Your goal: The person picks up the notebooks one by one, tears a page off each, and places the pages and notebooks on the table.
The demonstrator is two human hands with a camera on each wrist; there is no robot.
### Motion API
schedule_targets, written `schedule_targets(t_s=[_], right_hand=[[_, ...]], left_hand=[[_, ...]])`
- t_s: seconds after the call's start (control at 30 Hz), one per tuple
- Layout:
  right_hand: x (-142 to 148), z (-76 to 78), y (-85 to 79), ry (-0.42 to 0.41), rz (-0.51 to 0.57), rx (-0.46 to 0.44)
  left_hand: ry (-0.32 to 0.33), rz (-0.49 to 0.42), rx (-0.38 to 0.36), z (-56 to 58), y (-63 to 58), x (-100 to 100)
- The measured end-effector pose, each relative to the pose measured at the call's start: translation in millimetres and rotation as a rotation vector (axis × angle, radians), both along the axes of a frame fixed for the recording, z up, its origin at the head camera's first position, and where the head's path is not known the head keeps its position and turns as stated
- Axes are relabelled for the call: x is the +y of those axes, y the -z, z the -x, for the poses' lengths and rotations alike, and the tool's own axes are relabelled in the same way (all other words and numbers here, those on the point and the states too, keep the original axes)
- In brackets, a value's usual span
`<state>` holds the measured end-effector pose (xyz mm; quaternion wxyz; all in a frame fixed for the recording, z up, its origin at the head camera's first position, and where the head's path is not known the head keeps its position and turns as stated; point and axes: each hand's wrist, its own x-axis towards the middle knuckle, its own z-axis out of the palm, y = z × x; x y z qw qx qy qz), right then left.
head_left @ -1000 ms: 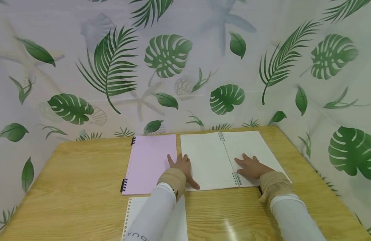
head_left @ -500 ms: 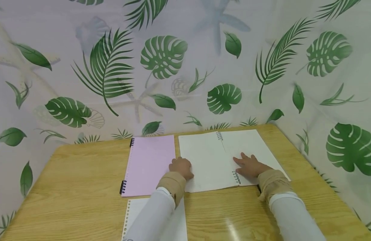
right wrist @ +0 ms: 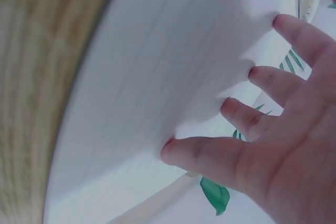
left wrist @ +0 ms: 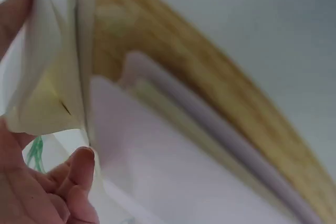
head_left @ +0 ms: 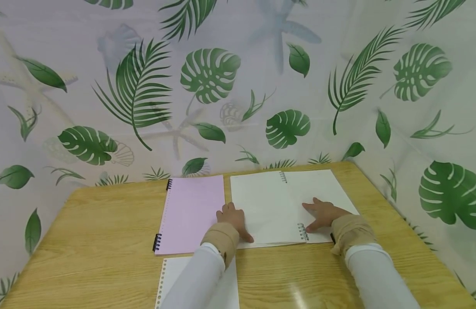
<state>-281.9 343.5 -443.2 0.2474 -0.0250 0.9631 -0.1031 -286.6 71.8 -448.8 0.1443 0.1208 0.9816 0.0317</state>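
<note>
A spiral notebook (head_left: 265,206) lies spread flat, white pages up, with its wire coil down the middle. At its left edge my left hand (head_left: 233,219) grips page edges, thumb on top and fingers curled at the side. The left wrist view shows bent page edges (left wrist: 44,93) between thumb and curled fingers (left wrist: 81,169), with a gap between sheets. On the right-hand page my right hand (head_left: 324,214) rests with fingers spread. In the right wrist view its fingertips (right wrist: 170,150) touch the white paper (right wrist: 136,87).
A pink-purple notebook (head_left: 193,214) with black coils lies just left of the open one. Below it is a hole-punched white sheet (head_left: 172,274), partly under the left sleeve (head_left: 201,274). Leaf-patterned cloth (head_left: 238,94) hangs behind the wooden table (head_left: 106,231).
The left hand's fingers curl in at the page edge, and its thumb tucks in, then stretches out over the page. The right hand spreads its thumb apart from the fingers. The notebooks stay put.
</note>
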Motion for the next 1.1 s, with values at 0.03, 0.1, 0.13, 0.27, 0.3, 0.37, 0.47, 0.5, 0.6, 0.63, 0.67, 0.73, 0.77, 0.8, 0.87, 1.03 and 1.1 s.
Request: schedule_targets(t_s=[0.03,0.1,0.13,0.27,0.3,0.37,0.47,0.5,0.6,0.63,0.67,0.73,0.77,0.8,0.87,1.03,1.1], right_hand=[[-1,0.0,-0.2,0.007,-0.006,-0.005],[-3,-0.3,-0.3,0.028,-0.013,-0.017],[-4,-0.4,-0.7,0.035,-0.017,-0.019],[-5,-0.8,-2.1,0.048,-0.011,-0.030],[-5,-0.6,-1.9,0.048,-0.010,-0.033],[-4,0.2,-1.7,0.047,-0.009,-0.039],[-4,3.0,-1.2,0.017,-0.025,-0.034],[-3,4.2,-0.9,-0.006,-0.036,-0.024],[-4,7.3,-1.1,-0.059,-0.062,-0.001],[-5,7.9,-0.9,-0.065,-0.068,0.002],[-5,8.1,-1.0,-0.067,-0.071,0.003],[-6,7.7,-1.5,-0.052,-0.065,-0.007],[-7,7.4,-1.9,-0.044,-0.061,-0.013],[-7,7.1,-2.1,-0.039,-0.060,-0.017],[-8,6.4,-3.4,-0.036,-0.056,-0.022],[-8,4.3,-5.5,-0.016,-0.042,-0.030],[-8,3.3,-5.5,0.001,-0.043,-0.036]], left_hand=[[-0.013,-0.029,-0.003,-1.0,-0.6,0],[-0.018,-0.073,0.004,-3.5,-4.0,-1],[-0.019,-0.101,0.001,-3.6,-5.2,-1],[-0.081,-0.280,-0.023,-2.5,-6.0,-5],[-0.121,-0.349,-0.041,-1.6,-4.9,-6],[-0.213,-0.504,-0.056,1.5,-2.4,-8],[-0.342,-0.694,-0.043,6.6,-3.6,-10],[-0.373,-0.739,-0.027,8.2,-5.3,-11],[-0.446,-0.805,0.020,12.4,-10.9,-13],[-0.460,-0.808,0.036,12.9,-12.5,-14],[-0.470,-0.802,0.045,13.5,-12.9,-14],[-0.488,-0.786,0.055,14.5,-12.7,-15],[-0.493,-0.773,0.058,14.6,-12.1,-15],[-0.492,-0.761,0.060,14.6,-11.8,-16],[-0.486,-0.734,0.071,14.6,-11.0,-17],[-0.473,-0.715,0.048,14.2,-12.9,-19],[-0.462,-0.708,0.020,14.5,-13.5,-19]])
